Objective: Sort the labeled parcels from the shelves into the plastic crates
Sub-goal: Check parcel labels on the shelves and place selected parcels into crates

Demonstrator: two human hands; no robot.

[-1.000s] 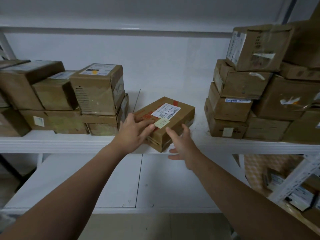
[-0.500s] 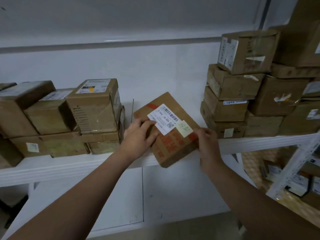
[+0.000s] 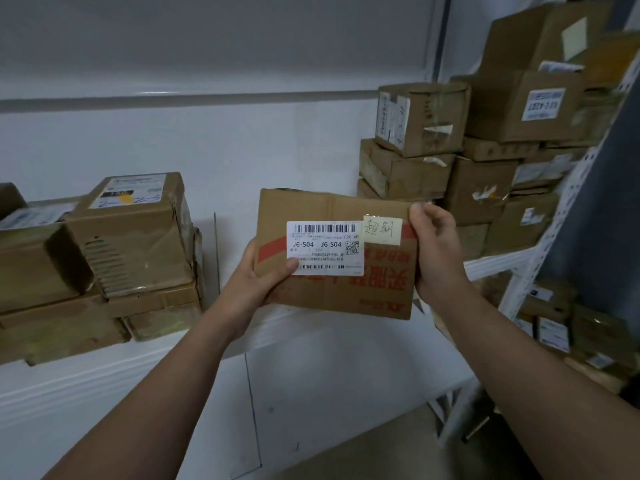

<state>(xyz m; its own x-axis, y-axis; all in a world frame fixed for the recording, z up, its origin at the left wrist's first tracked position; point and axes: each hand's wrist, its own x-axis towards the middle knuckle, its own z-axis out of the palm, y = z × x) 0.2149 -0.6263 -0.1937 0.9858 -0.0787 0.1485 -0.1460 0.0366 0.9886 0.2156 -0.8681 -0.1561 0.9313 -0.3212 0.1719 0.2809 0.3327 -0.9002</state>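
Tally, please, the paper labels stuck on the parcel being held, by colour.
White printed label: 1
Yellow handwritten note: 1
Total on the parcel: 2

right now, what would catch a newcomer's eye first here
The cardboard box held up at centre stands out, with the left hand and right hand gripping its sides. Its white label reads J6-S04, beside a yellow note. To the right, stacked boxes crowd the shelf.
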